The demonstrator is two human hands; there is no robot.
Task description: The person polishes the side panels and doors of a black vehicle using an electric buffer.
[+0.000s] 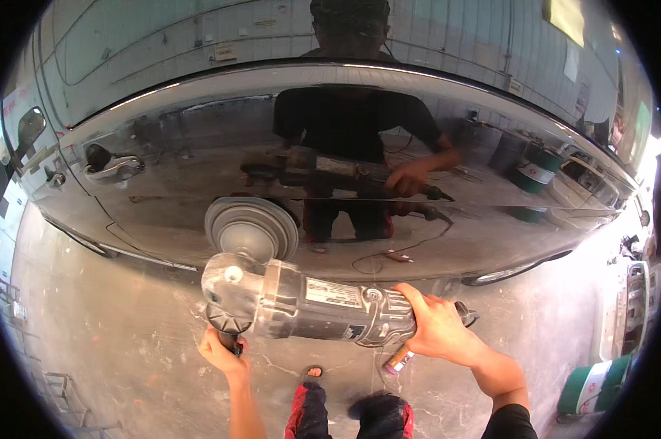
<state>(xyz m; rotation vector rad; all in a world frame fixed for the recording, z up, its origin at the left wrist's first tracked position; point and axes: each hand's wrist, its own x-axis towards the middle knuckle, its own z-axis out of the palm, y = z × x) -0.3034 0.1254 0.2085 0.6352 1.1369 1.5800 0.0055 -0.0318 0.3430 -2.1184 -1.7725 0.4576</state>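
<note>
A corded rotary polisher (330, 307) lies level across my view, its dusty gear head to the left. Its round pad (252, 225) faces the glossy dark door panel (330, 230) of a car and looks to be against it; the contact face is hidden. My left hand (223, 351) grips the side handle (231, 341) below the gear head. At the other end, my right hand (440, 324) wraps around the rear of the polisher body. The panel mirrors the tool, my arms and the room.
A chrome door handle (116, 167) sits at the panel's left. On the concrete floor (166, 351), a bottle or tube (399, 359) lies below my right hand. A green and white drum (594, 387) stands at lower right, metal frames (61, 389) at lower left.
</note>
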